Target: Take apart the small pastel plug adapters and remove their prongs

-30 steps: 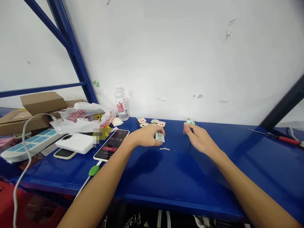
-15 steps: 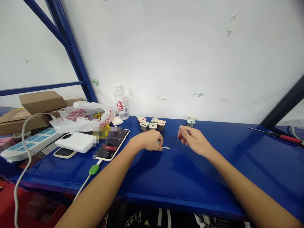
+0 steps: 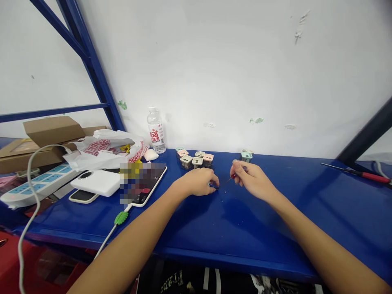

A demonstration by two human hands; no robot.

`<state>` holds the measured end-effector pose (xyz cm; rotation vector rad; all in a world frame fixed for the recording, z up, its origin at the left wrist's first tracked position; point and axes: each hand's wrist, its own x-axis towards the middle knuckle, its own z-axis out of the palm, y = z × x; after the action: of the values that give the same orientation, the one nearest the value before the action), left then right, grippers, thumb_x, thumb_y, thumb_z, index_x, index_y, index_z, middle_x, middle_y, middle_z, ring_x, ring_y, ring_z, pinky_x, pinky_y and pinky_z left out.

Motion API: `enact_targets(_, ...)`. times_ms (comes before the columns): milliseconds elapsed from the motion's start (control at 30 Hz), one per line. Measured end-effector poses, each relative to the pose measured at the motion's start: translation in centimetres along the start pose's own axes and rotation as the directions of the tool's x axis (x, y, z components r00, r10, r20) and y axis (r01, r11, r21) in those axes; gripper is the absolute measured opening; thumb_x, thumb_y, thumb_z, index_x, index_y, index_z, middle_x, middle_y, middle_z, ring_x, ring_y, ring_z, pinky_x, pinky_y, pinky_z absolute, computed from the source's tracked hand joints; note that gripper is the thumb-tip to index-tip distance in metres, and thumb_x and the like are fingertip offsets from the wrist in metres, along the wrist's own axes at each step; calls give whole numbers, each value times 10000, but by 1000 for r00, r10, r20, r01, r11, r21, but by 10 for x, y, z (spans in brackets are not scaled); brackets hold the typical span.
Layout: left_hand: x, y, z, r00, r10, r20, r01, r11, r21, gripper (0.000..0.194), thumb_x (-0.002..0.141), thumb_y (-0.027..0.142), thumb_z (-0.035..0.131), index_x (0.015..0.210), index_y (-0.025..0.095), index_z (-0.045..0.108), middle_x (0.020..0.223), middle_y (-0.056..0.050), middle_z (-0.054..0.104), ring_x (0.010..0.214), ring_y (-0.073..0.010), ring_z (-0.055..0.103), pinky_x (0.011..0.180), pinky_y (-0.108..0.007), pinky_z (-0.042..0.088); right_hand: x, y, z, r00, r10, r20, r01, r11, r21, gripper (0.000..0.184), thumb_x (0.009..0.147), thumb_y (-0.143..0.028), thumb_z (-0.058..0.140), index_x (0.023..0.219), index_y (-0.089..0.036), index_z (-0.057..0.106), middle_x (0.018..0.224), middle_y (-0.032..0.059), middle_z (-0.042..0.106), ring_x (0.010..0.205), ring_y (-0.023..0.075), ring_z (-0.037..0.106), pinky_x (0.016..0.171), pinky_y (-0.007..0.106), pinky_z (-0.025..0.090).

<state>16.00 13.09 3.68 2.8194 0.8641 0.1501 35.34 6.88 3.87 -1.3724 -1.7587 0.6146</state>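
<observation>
My left hand (image 3: 200, 181) is low over the blue table (image 3: 196, 228), its thumb and fingers pinched on a small dark piece (image 3: 217, 188) too tiny to name. To its right, my right hand (image 3: 251, 179) is closed around a small screwdriver (image 3: 233, 176) with a red handle. The thin shaft slants down and left towards the piece at my left fingertips; whether it touches cannot be made out. Behind my left hand stands a cluster of several small boxy cases (image 3: 197, 161) with pale green and pink tops. One mint-topped case (image 3: 246, 156) is behind my right hand.
At the left are a phone on a cable (image 3: 150, 185), a white power bank (image 3: 96, 182), a power strip (image 3: 43, 183), a plastic bag (image 3: 101, 149) and a cardboard box (image 3: 53, 130). A water bottle (image 3: 156, 130) stands by the wall. Another red-handled screwdriver (image 3: 375, 177) lies far right.
My left hand has shifted slightly right, towards the screwdriver. The pale strip at its fingertips no longer shows; a dark piece shows there instead. My right hand has barely moved.
</observation>
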Motion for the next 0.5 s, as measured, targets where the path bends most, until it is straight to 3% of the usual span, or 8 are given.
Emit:
enact_targets(400, 1, 3, 2, 999, 29, 17, -29, 1000, -10, 150, 779, 189, 578, 874, 219, 690, 911, -36, 614, 797, -170, 590, 704, -255, 429, 0, -1, -1, 1000, 4, 0, -4, 1000, 6, 600, 865, -714, 315, 695, -191, 557, 544, 3, 552, 500, 133, 507, 512, 261, 394)
enact_targets(500, 1, 2, 1, 999, 32, -11, -33, 998, -47, 129, 771, 180, 591, 852, 208, 689, 905, -35, 624, 805, -168, 591, 724, -255, 435, 0, -1, -5, 998, 18, -65, -17, 1000, 4, 627, 850, -735, 307, 670, -193, 567, 538, 8, 522, 499, 141, 493, 494, 267, 374)
